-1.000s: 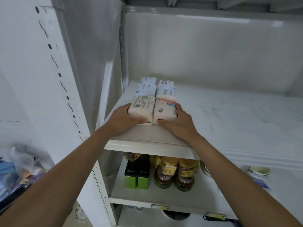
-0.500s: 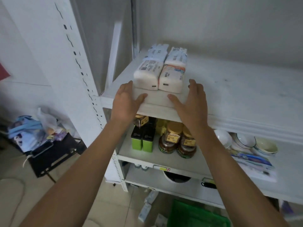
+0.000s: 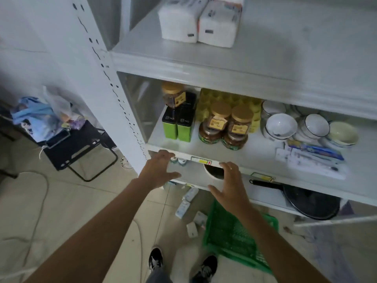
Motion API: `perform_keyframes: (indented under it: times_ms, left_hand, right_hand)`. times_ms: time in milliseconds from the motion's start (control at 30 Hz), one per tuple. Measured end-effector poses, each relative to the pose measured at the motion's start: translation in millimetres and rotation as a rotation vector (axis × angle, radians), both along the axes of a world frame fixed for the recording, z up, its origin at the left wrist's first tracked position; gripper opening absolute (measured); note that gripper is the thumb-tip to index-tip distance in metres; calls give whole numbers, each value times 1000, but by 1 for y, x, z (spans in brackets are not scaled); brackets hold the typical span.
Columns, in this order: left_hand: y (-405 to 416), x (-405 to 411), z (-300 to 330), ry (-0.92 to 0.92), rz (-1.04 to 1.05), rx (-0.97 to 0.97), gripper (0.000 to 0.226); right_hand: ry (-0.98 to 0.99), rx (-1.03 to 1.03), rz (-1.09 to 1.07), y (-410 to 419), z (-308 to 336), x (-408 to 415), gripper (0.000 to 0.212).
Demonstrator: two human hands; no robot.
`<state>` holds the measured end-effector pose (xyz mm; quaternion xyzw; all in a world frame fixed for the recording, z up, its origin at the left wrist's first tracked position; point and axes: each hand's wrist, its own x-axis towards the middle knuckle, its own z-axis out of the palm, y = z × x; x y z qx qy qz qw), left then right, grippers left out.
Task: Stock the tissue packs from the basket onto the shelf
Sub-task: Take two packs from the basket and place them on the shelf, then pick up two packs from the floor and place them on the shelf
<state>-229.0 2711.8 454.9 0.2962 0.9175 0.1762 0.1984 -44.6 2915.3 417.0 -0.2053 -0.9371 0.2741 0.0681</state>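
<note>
Two white tissue packs (image 3: 199, 21) stand side by side on the upper shelf (image 3: 204, 64) of the white rack, near its left end. My left hand (image 3: 158, 170) and my right hand (image 3: 228, 186) hang in the air well below them, at the level of the lower shelves, fingers spread and holding nothing. On the floor under my right arm stands the green basket (image 3: 230, 231); what it holds is hidden by my arm. Several small tissue packs (image 3: 188, 203) lie on the tiles to the left of the basket.
The middle shelf holds green tins (image 3: 177, 127), jars with gold lids (image 3: 226, 127) and white bowls (image 3: 281, 125). A black pan (image 3: 310, 201) lies on the low shelf. A black stool (image 3: 77, 150) with bags stands at the left. My shoes (image 3: 179, 266) are below.
Both hands have let go of the two packs on the upper shelf and dropped down toward the floor. My view has tilted down, so the basket and floor now show.
</note>
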Motion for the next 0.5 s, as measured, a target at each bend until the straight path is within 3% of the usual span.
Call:
perform_keyframes:
  times_ms: [200,433,500]
  left_hand:
    - [-33,14,-96,-366,-47,-293,88]
    - [-59,31,-178,-564,25,-277,74]
    - [-66,34,-199,-584,43,-288,69]
  right_hand:
    - [-388,-130,-100,-28,-71,37,86]
    - [-835,-449,-158,-64,-154,49,62]
    - [-881,-507,-175,-75,-175,49,44]
